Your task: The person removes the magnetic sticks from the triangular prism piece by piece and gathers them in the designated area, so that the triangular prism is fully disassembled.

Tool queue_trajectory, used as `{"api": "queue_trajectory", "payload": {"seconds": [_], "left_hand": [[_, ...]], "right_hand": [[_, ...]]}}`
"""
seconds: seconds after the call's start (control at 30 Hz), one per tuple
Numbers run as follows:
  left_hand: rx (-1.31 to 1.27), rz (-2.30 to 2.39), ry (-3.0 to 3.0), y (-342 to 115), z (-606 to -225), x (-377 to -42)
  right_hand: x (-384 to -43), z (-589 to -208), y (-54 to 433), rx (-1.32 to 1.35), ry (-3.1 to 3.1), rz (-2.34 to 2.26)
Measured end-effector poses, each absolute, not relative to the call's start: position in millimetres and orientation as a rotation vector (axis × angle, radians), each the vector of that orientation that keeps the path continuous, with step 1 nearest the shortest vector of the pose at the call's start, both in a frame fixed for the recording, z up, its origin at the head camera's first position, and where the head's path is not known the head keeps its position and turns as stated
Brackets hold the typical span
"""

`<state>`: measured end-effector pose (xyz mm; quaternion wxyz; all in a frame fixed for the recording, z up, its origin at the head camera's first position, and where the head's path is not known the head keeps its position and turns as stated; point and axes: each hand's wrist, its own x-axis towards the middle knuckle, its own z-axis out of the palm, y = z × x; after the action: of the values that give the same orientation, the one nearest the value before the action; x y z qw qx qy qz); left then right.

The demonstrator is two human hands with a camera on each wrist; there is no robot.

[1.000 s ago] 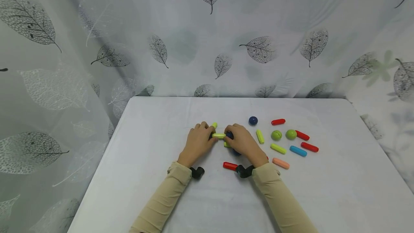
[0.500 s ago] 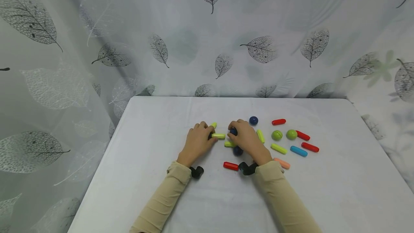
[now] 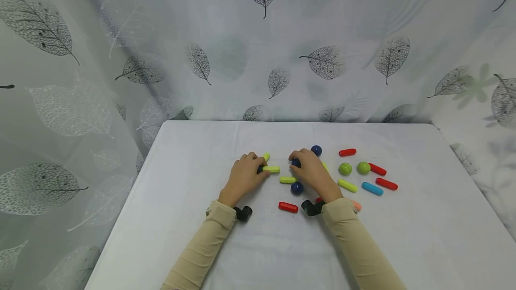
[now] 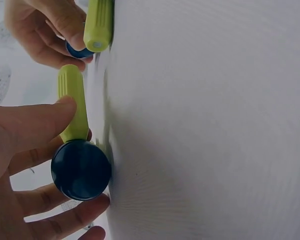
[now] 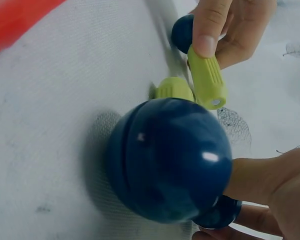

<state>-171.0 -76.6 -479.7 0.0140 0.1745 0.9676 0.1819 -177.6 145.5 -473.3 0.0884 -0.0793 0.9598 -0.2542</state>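
My left hand (image 3: 243,177) pinches a yellow-green rod (image 3: 272,169) with grooved sides. A dark blue ball (image 4: 81,170) touches one end of that rod, in front of the fingers. The rod's other end, with a small silvery disc, points toward my right hand (image 3: 313,173). Between its thumb and fingers, the right hand holds another dark blue ball (image 5: 224,212), apart from the rod. Below them on the table, a second yellow-green rod (image 3: 287,180) lies beside a dark blue ball (image 3: 297,188). A third yellow-green rod (image 3: 266,156) is partly hidden beyond the left fingers.
To the right lie red rods (image 3: 386,183), a blue rod (image 3: 372,188), green balls (image 3: 363,168) and a yellow-green rod (image 3: 347,185). An orange rod (image 3: 356,206) is partly behind the right sleeve. One red rod (image 3: 288,207) lies nearer, and a blue ball (image 3: 316,150) farther back.
My right hand has moved right with its blue ball, away from the free end of the rod in my left hand. The left hand has shifted very slightly left.
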Motion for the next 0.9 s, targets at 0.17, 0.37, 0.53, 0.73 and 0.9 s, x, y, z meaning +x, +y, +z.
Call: {"api": "queue_trajectory", "payload": {"seconds": [0.17,0.37,0.53,0.73,0.9], "left_hand": [[0.524,0.579,3.002,-76,-478,-172],[0.481,0.681,2.995,-80,-479,-167],[0.451,0.734,2.995,-86,-482,-158],[0.418,0.805,3.012,-91,-484,-139],[0.421,0.899,3.056,-94,-487,-121]], "right_hand": [[-177,-471,147,-0.251,2.871,-0.762],[-171,-465,149,-0.246,2.892,-0.778],[-157,-462,150,-0.287,2.95,-0.858],[-139,-461,142,-0.53,2.989,-1.018],[-122,-463,127,-0.604,2.949,-1.08]]}}
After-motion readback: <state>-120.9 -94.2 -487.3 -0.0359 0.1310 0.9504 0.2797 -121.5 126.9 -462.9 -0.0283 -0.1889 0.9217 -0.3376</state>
